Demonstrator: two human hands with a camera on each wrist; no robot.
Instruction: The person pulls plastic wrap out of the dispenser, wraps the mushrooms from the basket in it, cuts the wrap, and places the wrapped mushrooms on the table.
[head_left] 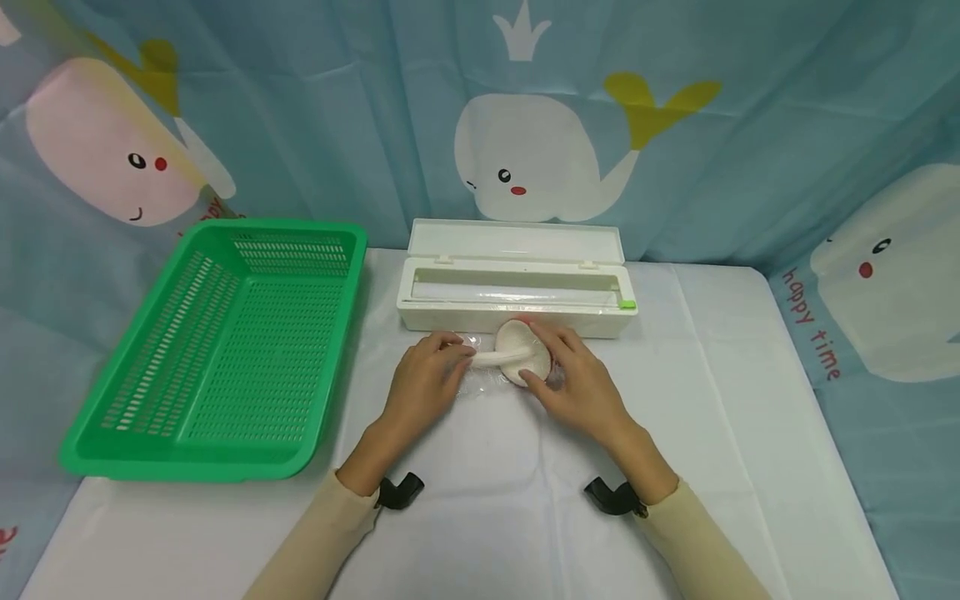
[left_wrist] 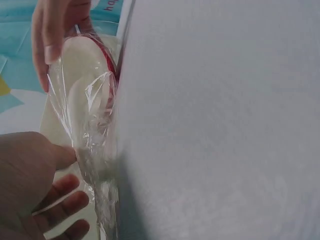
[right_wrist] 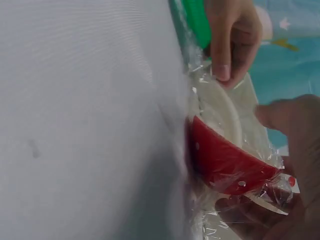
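A small bowl (head_left: 516, 337), red with white dots outside and white inside, sits before the wrap box with a white spoon (head_left: 491, 358) lying in it. Clear plastic wrap (left_wrist: 102, 150) covers both, crinkled along the handle side. My left hand (head_left: 427, 375) pinches the wrap beside the end of the spoon handle. Around the bowl's right side curves my right hand (head_left: 577, 383), its thumb at the near rim and its fingers at the far side. In the right wrist view, the bowl's red side (right_wrist: 225, 160) shows through the film, and some right fingers are partly hidden behind it.
Just behind the hands stands a white plastic wrap box (head_left: 517, 321), lid raised, a roll inside and a green slider at its right end. A green slotted basket (head_left: 330, 400) is to the left. White cloth (head_left: 712, 417) covers the table, with a blue whale-print curtain (head_left: 337, 125) behind.
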